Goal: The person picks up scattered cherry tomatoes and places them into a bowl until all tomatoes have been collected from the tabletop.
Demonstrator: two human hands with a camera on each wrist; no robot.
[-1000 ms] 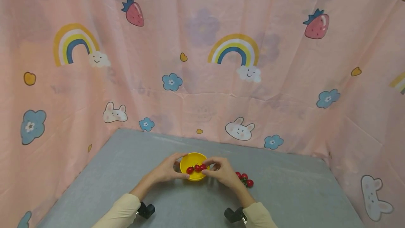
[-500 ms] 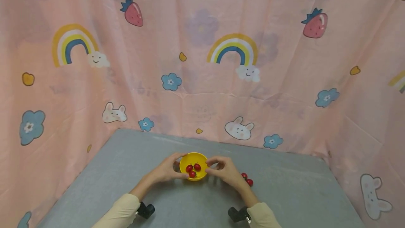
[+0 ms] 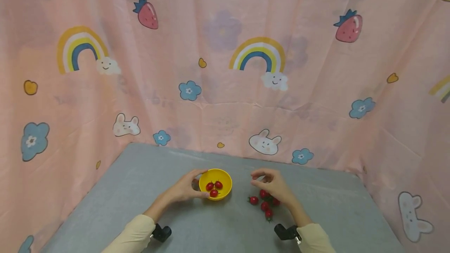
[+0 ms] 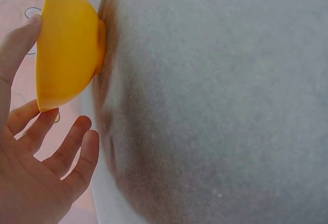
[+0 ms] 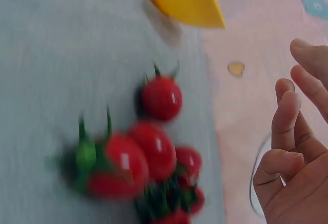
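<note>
A small yellow bowl (image 3: 225, 190) stands on the grey table with three cherry tomatoes (image 3: 214, 193) inside. My left hand (image 3: 186, 186) holds it by the rim, thumb on the near side and fingers at the far side; the left wrist view shows the yellow bowl (image 4: 66, 49) side-on. Right of the bowl lies a bunch of red cherry tomatoes (image 3: 265, 206) with green stems, several together. Above their far edge hovers my right hand (image 3: 275, 184), its fingers loosely bent and nothing between them. Some of the tomatoes are hidden under that hand and wrist in the head view.
The grey tabletop (image 3: 168, 229) stretches to both sides and in front of the bowl. A pink curtain (image 3: 225, 112) printed with rainbows, rabbits and flowers hangs behind and at both sides. Black camera mounts (image 3: 161, 233) sit at the wrists.
My right hand has moved from the bowl's right rim to the right, over the loose tomatoes. The tomato it pinched a second ago is released in the bowl. My left hand stays.
</note>
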